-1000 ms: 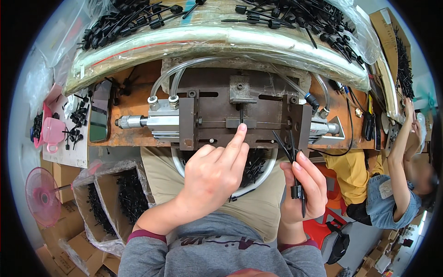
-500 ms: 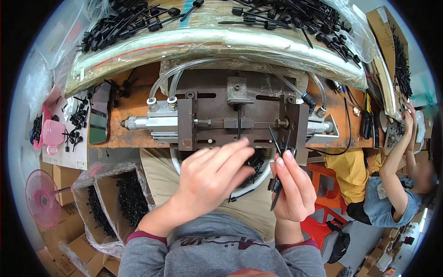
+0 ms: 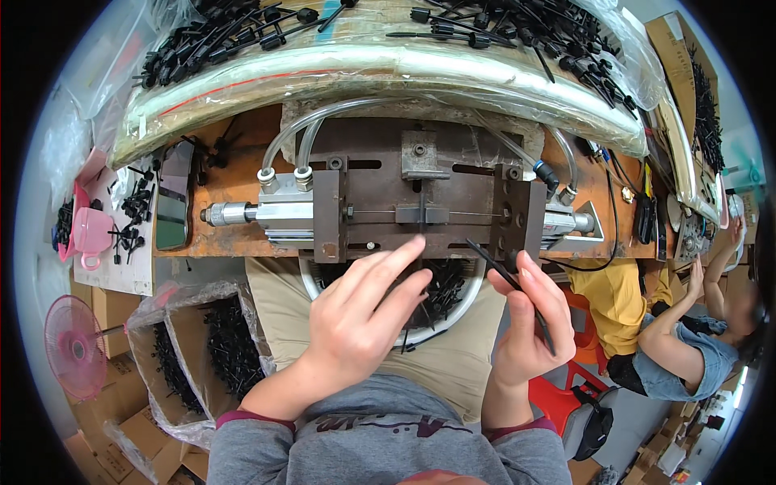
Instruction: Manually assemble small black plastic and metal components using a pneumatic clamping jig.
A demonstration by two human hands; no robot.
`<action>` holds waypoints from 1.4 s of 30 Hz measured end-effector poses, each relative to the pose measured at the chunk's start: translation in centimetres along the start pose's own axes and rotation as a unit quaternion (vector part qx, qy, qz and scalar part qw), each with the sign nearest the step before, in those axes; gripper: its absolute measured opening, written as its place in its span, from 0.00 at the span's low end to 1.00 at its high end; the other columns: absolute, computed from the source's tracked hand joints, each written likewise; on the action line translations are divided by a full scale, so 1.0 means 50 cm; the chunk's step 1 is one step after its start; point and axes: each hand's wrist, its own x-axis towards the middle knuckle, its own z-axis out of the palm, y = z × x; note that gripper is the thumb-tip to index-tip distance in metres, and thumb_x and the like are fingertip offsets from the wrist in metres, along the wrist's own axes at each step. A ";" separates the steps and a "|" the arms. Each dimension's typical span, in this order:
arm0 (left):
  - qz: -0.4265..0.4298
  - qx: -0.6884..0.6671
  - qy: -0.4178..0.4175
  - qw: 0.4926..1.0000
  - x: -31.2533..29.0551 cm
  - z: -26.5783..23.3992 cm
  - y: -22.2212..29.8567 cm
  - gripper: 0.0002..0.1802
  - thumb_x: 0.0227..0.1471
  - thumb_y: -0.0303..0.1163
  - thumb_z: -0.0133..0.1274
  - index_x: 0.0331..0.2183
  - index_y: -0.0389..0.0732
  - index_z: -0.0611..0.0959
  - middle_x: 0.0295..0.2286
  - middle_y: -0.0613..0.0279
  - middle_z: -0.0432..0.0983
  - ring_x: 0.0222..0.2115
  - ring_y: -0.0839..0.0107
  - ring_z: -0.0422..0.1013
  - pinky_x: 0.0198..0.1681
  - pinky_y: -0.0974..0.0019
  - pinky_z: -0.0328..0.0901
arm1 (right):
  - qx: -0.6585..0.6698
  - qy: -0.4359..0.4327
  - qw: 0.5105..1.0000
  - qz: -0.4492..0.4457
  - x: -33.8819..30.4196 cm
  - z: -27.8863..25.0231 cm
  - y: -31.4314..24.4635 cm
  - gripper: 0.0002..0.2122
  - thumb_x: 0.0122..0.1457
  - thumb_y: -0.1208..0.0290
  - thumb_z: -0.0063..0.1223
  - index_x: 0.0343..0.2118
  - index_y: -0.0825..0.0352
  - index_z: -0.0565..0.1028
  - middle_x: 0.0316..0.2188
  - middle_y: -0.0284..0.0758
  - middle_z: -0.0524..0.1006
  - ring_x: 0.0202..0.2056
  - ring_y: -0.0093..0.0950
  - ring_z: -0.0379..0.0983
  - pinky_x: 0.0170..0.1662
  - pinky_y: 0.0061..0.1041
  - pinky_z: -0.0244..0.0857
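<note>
My left hand [image 3: 360, 311] has its fingers stretched out. Its index fingertip is at the lower end of a thin black rod [image 3: 421, 212], which stands in the small block at the middle of a dark metal fixture [image 3: 376, 182]; whether they touch I cannot tell. My right hand [image 3: 533, 327] grips a slim black plastic rod [image 3: 517, 287], tilted with its upper end toward the fixture. Whether a second piece is behind those fingers is hidden. Below the fixture, a white-rimmed container [image 3: 473, 303] of black parts sits at my lap.
Air cylinders [image 3: 287, 217] with clear hoses flank the fixture. Black stemmed parts [image 3: 234, 36] heap on the plastic-covered ledge behind. A phone [image 3: 173, 198] and pink cup [image 3: 93, 230] lie left, above bagged boxes [image 3: 166, 364] and a pink fan [image 3: 75, 347]. Another person [image 3: 679, 343] works at right.
Both cylinder tips have drawn outward from the middle block, baring thin pins. My left hand has settled by the rod. My right hand has shifted right and lowered, its rod tilting more.
</note>
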 end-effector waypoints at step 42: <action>0.030 0.096 -0.009 0.995 0.013 0.032 -0.018 0.13 0.40 0.29 0.64 0.32 0.35 0.85 0.46 0.54 0.79 0.22 0.73 0.73 0.27 0.71 0.65 | 0.228 0.007 0.966 0.118 -0.010 -0.037 -0.035 0.15 0.62 0.69 0.54 0.47 0.74 0.73 0.53 0.56 0.67 0.40 0.44 0.80 0.37 0.32 0.80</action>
